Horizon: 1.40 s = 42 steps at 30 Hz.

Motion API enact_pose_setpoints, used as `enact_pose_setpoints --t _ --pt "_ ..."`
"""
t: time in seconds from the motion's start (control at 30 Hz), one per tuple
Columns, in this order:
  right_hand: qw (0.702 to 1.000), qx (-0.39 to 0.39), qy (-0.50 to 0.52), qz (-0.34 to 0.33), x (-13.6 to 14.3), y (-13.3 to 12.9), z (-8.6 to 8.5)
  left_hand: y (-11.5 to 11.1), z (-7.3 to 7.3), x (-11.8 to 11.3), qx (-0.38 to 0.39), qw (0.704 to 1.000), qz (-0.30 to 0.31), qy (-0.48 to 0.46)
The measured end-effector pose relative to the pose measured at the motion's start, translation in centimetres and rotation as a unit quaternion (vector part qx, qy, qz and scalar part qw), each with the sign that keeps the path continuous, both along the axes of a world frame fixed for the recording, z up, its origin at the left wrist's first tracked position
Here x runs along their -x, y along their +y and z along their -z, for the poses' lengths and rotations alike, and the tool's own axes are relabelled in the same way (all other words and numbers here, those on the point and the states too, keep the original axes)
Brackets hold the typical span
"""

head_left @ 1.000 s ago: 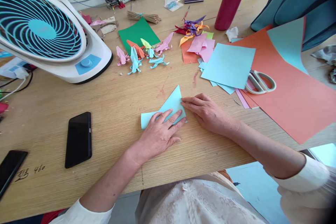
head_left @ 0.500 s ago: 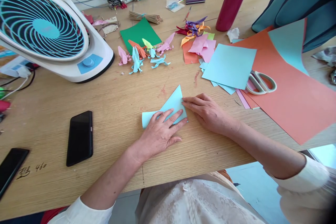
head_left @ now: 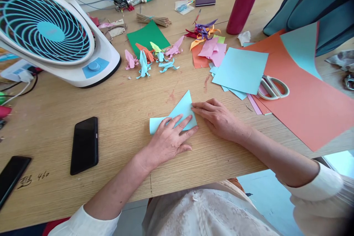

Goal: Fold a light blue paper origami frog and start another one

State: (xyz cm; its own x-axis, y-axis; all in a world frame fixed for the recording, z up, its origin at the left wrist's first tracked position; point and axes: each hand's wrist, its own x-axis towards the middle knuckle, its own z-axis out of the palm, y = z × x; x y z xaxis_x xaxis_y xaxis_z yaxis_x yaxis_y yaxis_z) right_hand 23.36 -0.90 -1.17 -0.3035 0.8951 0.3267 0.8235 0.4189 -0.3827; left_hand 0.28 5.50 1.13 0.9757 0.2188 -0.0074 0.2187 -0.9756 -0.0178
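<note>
A light blue sheet (head_left: 182,107), partly folded with a pointed flap standing up at the top, lies on the wooden table (head_left: 118,107). My left hand (head_left: 169,138) rests flat over its lower part with the fingers spread. At the sheet's right edge is my right hand (head_left: 219,120), its fingers close together and the fingertips touching the paper. Farther back stand small folded paper figures (head_left: 143,64) in blue, pink, orange and green, beside a green sheet (head_left: 149,37).
Blue squares (head_left: 242,70) and scissors (head_left: 273,87) lie on a large orange sheet (head_left: 309,99) at right. A red bottle (head_left: 243,7) stands behind. A fan (head_left: 49,29) and two phones (head_left: 84,145) are at left.
The view has shifted very slightly. Both hands and the folded sheet show almost no movement.
</note>
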Motion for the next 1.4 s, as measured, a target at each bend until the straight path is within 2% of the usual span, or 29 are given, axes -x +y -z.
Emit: enact_pose_setpoints --t 0.6,0.7,0.87,1.03,1.1,1.17,1.27,1.4 --pt "1.0 -0.014 -0.009 0.007 -0.1 0.0 0.0 0.4 0.2 0.3 0.047 0.999 -0.008 -0.009" --pt "1.0 -0.024 0.008 0.012 0.3 -0.5 -0.4 0.5 0.4 0.3 0.043 0.999 -0.007 -0.014" --pt "0.998 -0.003 0.036 -0.058 1.5 -2.2 -0.6 0.5 1.1 0.4 0.041 0.998 -0.006 -0.042" --pt "0.999 0.024 0.001 -0.046 2.0 -3.1 -0.4 1.1 1.1 0.8 0.06 0.994 -0.004 -0.097" --pt "0.998 0.01 -0.024 -0.056 1.9 -3.1 -0.3 1.7 0.7 1.5 0.074 0.989 -0.031 -0.126" --pt "0.997 -0.005 -0.041 -0.065 1.8 -3.1 -0.1 2.3 0.2 2.6 0.086 0.977 -0.097 -0.17" --pt "0.996 -0.013 -0.057 -0.069 1.6 -3.2 0.2 2.9 -0.3 4.4 0.105 0.941 -0.22 -0.237" --pt "0.995 -0.01 -0.07 -0.066 1.5 -3.3 0.5 2.9 0.0 5.9 0.18 0.896 -0.306 -0.268"
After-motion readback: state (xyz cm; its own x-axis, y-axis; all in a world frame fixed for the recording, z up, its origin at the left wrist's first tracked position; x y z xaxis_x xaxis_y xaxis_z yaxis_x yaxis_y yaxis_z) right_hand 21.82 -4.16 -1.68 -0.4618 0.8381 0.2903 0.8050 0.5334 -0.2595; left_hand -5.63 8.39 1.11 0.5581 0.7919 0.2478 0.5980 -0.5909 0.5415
